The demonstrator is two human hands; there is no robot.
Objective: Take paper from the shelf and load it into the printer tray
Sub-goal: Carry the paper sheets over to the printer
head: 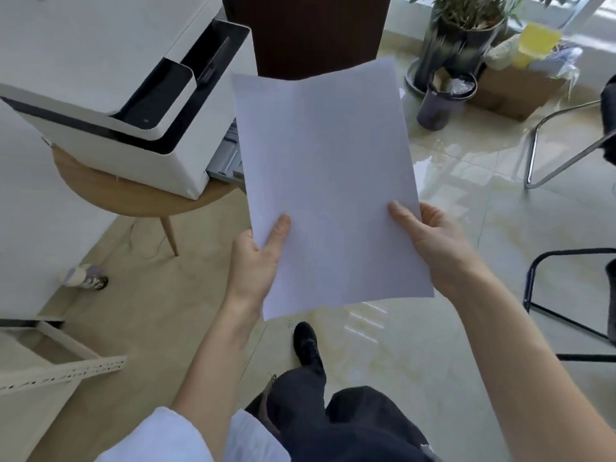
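Observation:
I hold a thin stack of white paper (330,181) upright in front of me, over the floor. My left hand (256,261) grips its lower left edge, thumb on the front. My right hand (430,245) grips its lower right edge the same way. The white printer (110,95) sits on a round wooden table (133,195) at the upper left. Its grey paper tray (226,155) sticks out of the printer's right side, and the paper's left edge partly hides it.
A dark wooden panel (306,31) stands behind the paper. Potted plants (466,31), a dark bin (443,98) and a cardboard box (520,91) sit at the upper right. Metal chair frames (550,295) are on the right. A white metal shelf rail (60,371) lies at the lower left.

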